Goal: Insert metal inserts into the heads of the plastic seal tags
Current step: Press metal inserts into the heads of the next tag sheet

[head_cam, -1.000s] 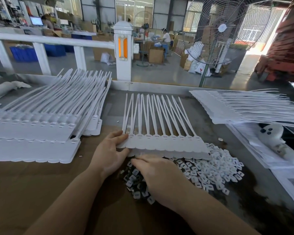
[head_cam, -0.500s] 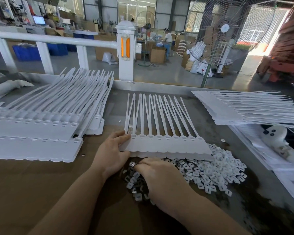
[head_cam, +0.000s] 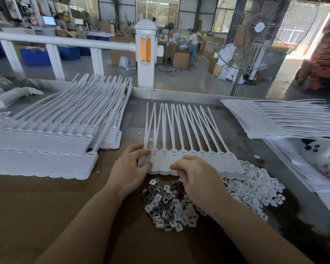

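**Hands at the row of seal tags**

A joined row of white plastic seal tags lay flat directly ahead of both hands, its smooth scalloped flags nearest them and its thin straps fanning away. Each tag carried a small boxy head where flag met strap. The left hand gripped the row's left end, thumb over the near edge and fingers curled onto the first heads. The right hand hovered over the flags' near edge with fingers curled down; whether it pinched anything could not be told.

Just under and between the wrists sat a loose heap of metal inserts: small squarish pieces, some dull grey and shiny, some white. To the right of the right hand spread a wider heap of white plastic caps, each with a slot. Stacks of more tag rows lay left of the left hand, on brown cardboard. No readable writing showed.
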Demonstrator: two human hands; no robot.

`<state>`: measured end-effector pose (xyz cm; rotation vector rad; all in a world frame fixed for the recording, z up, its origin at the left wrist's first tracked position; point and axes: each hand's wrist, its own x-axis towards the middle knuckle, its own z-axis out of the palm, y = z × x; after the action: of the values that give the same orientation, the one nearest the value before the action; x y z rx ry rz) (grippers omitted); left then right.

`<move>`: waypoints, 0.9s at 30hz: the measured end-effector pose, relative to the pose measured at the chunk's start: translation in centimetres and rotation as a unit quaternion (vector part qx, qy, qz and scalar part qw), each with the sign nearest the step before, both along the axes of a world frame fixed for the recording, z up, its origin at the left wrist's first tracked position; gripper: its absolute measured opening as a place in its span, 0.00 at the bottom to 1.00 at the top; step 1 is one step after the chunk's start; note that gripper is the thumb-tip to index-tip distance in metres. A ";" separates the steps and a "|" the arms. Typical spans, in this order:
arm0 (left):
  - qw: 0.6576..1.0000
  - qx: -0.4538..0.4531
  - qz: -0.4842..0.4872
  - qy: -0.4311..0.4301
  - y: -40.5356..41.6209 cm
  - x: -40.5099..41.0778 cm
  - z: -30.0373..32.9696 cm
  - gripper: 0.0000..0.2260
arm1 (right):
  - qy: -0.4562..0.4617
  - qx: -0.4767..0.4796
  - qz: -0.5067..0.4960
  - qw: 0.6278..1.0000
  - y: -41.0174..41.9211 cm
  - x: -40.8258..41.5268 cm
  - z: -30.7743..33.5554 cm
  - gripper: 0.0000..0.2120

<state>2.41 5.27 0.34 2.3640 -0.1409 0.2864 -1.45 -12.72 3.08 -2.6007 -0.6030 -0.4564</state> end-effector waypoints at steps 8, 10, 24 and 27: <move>1.000 -0.007 -0.006 -0.004 0.1 0.0 -0.2 0.16 | -0.040 0.052 -0.103 0.992 -3.8 2.9 -0.4 0.09; 1.000 -0.012 -0.011 -0.012 0.1 -0.1 -0.2 0.15 | -0.061 0.061 -0.120 0.989 -4.5 3.0 -0.7 0.08; 0.999 0.010 -0.004 -0.038 0.0 -0.2 -0.3 0.12 | -0.049 0.061 -0.126 0.989 -5.6 3.3 -2.2 0.09; 0.999 0.011 -0.001 -0.041 0.0 -0.3 -0.3 0.12 | -0.049 0.050 -0.123 0.990 -5.6 3.3 -2.4 0.08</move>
<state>2.14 5.30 0.06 2.3742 -0.1859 0.3822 1.88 -18.27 0.71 -2.5778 -0.2806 -0.6773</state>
